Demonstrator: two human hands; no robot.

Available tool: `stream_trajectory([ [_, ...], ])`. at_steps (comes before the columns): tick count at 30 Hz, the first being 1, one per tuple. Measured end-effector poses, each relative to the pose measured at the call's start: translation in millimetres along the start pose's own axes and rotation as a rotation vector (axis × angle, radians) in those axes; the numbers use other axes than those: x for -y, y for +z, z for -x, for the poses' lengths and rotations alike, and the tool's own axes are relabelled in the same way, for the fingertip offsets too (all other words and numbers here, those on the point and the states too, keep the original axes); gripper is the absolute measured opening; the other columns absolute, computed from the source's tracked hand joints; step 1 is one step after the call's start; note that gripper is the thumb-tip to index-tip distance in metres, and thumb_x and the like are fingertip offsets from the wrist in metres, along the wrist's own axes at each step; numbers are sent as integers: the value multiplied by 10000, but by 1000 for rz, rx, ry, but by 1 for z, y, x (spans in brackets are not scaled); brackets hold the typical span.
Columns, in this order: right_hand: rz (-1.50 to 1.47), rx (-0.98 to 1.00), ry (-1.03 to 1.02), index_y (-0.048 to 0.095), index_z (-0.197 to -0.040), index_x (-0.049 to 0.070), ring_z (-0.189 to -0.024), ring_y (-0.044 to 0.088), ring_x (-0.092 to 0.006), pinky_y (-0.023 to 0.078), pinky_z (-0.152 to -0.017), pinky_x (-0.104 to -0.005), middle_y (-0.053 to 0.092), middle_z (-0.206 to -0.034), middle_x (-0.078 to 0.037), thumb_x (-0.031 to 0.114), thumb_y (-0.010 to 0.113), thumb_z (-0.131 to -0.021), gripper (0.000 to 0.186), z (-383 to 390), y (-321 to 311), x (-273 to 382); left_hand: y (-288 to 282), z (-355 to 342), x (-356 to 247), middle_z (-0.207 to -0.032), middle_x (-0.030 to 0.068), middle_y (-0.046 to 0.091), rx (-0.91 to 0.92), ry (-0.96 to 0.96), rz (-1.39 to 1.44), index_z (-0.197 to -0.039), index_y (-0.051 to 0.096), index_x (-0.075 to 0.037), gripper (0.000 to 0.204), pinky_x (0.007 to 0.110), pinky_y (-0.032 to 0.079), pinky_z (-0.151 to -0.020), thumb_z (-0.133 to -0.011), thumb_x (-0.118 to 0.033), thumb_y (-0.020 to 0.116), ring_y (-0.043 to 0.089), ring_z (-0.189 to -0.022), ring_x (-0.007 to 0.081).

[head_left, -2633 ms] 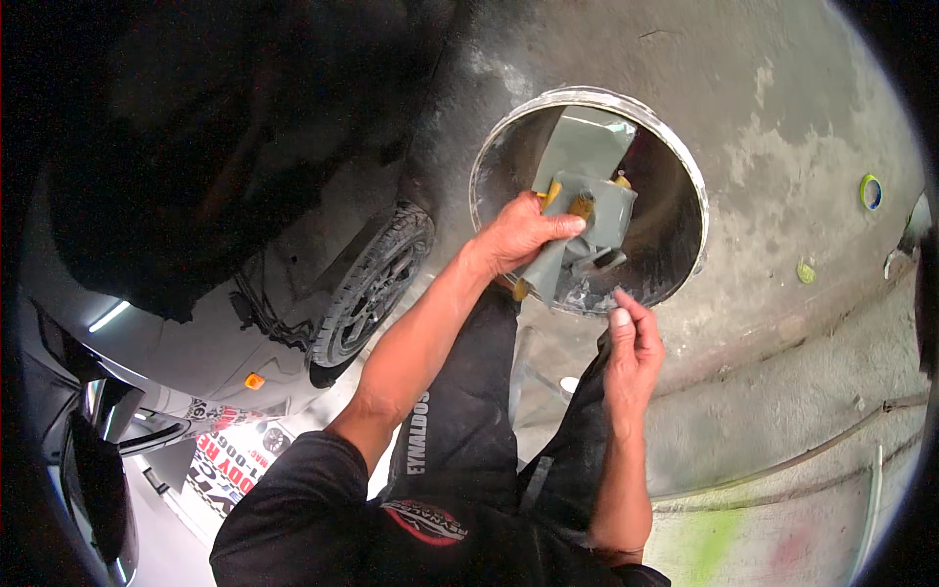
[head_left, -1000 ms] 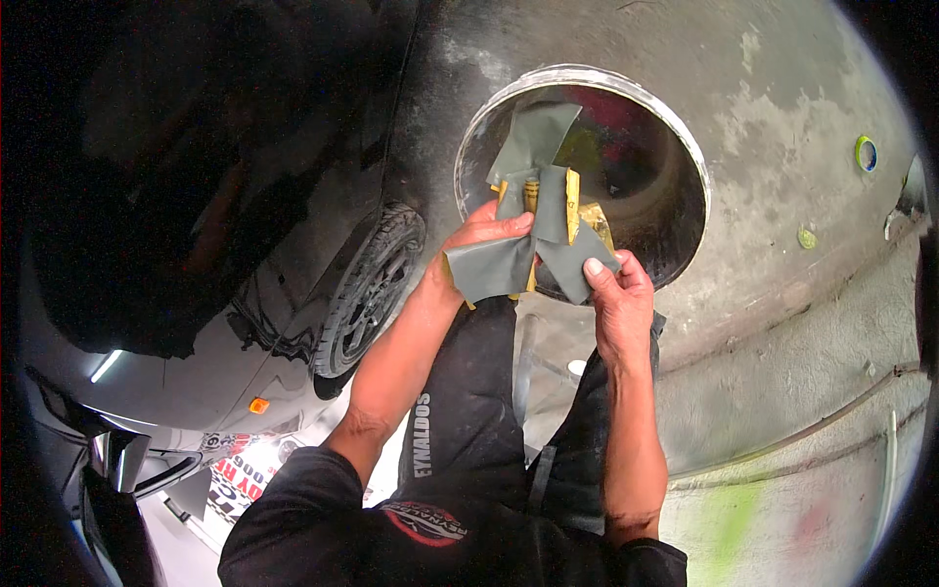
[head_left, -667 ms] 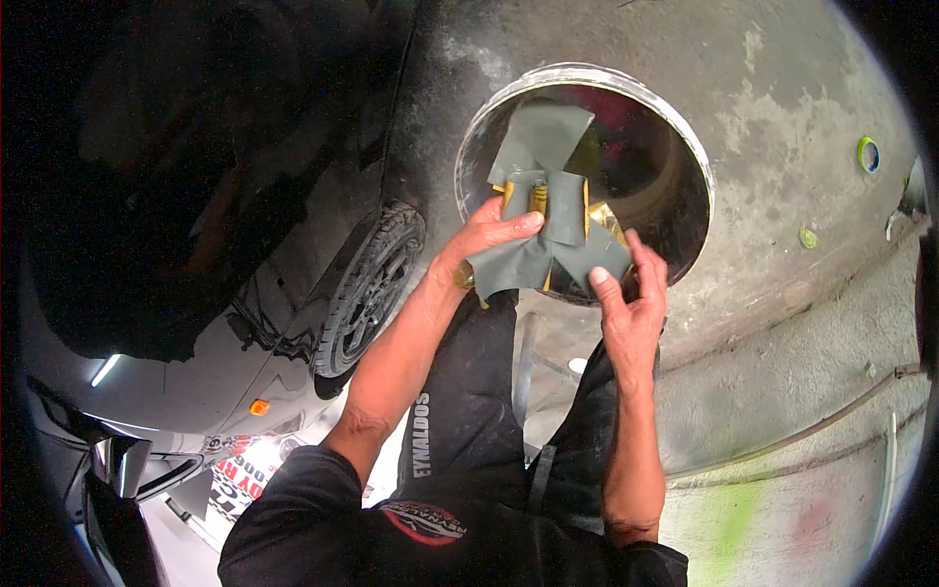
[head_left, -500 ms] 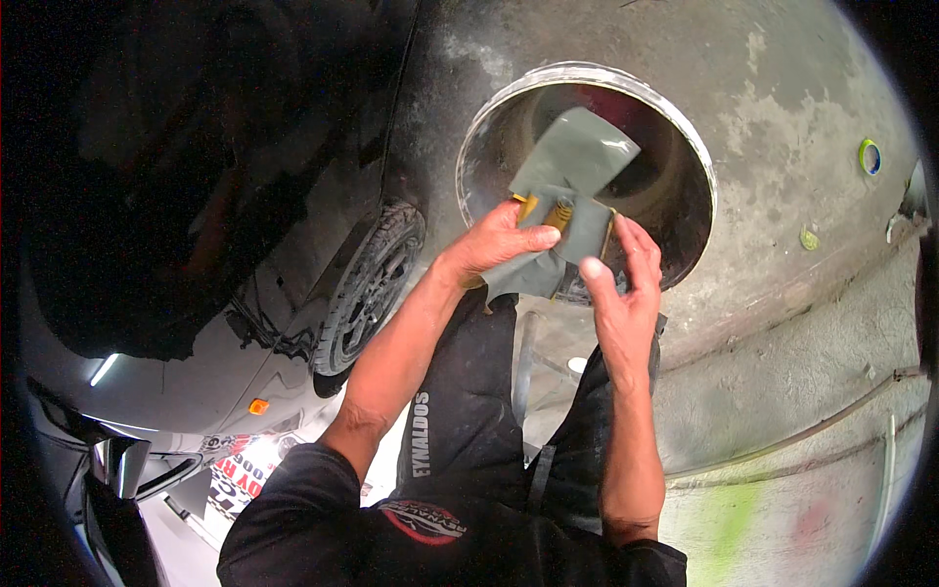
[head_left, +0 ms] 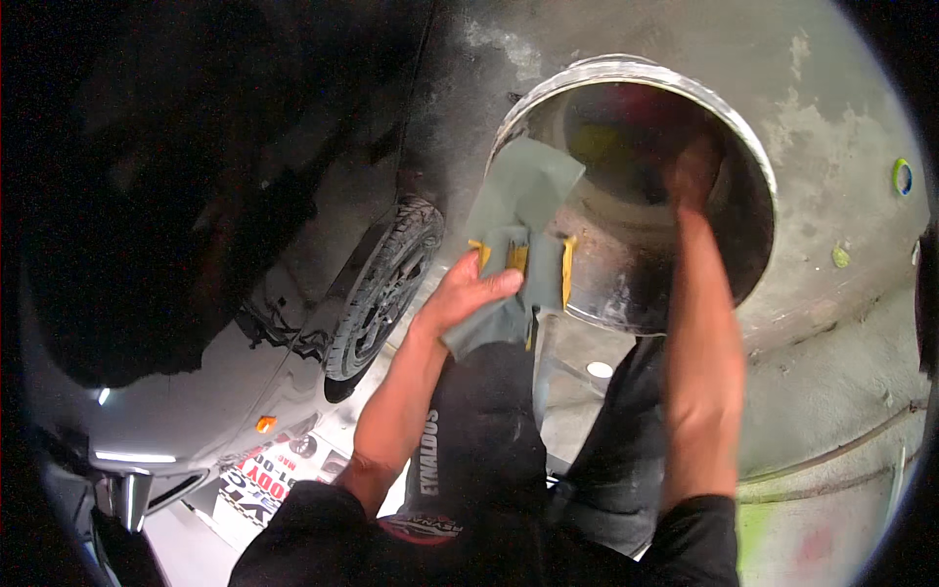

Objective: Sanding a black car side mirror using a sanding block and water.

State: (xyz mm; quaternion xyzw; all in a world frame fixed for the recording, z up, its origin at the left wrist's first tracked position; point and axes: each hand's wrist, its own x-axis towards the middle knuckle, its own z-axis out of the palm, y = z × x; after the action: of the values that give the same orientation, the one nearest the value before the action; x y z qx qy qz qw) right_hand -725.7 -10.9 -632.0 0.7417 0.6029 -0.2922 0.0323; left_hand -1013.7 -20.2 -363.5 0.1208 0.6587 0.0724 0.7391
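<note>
My left hand (head_left: pixel 467 294) grips a grey flexible sheet (head_left: pixel 525 186) that is bent and folded, with strips of yellow tape (head_left: pixel 568 272) along it. The thumb presses on the front of the sheet, close to a piece of tape in its middle. Beside it stands a wide round drum (head_left: pixel 765 161) with a pale, worn rim. My right hand (head_left: pixel 694 168) reaches deep inside the drum, where shadow hides its fingers. What it touches there cannot be made out.
A black car with a tyre (head_left: pixel 386 293) and an orange side light (head_left: pixel 265 424) takes up the left. On the concrete floor at right lie a green-edged tape roll (head_left: pixel 901 177) and a yellow-green scrap (head_left: pixel 840 255). A pale wall (head_left: pixel 812 401) rises at lower right.
My right hand has left the grey sheet and gone down into the drum. My left hand, still holding the sheet, sits slightly lower and further left.
</note>
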Motion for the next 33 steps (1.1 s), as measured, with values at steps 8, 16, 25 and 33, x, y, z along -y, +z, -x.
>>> stream_trajectory([
  [8,-747,47,173,743,-1151,-16,-1132,680,-445,501,-1008,-532,751,-1143,-244,457,472,-1100,546,-90,101,-13,-9,15,15,-1375,74,666,110,-216,252,-1483,532,8,651,348,505,-1068,-953,-212,839,634,-1252,181],
  [16,-23,-145,-39,775,-1047,54,-1300,540,-480,334,-1179,-666,686,-1137,-364,375,552,-989,395,51,93,43,1,12,17,-1275,44,705,83,-111,303,-1418,604,-35,488,326,555,-987,-993,-188,788,681,-1131,148],
  [25,-238,765,39,699,-1254,-59,-1291,648,-439,378,-1221,-569,669,-1326,-352,333,471,-1083,485,83,-15,89,-16,29,13,-1289,44,702,34,-88,245,-1424,603,-37,495,337,556,-985,-993,-196,787,679,-1140,153],
  [33,151,-376,37,563,-1430,-39,-1328,555,-523,459,-1100,-608,531,-1495,-356,518,683,-938,754,-41,160,-91,-13,11,24,-1379,64,657,54,-180,261,-1503,517,-34,644,350,530,-1042,-968,-221,822,651,-1217,178],
])
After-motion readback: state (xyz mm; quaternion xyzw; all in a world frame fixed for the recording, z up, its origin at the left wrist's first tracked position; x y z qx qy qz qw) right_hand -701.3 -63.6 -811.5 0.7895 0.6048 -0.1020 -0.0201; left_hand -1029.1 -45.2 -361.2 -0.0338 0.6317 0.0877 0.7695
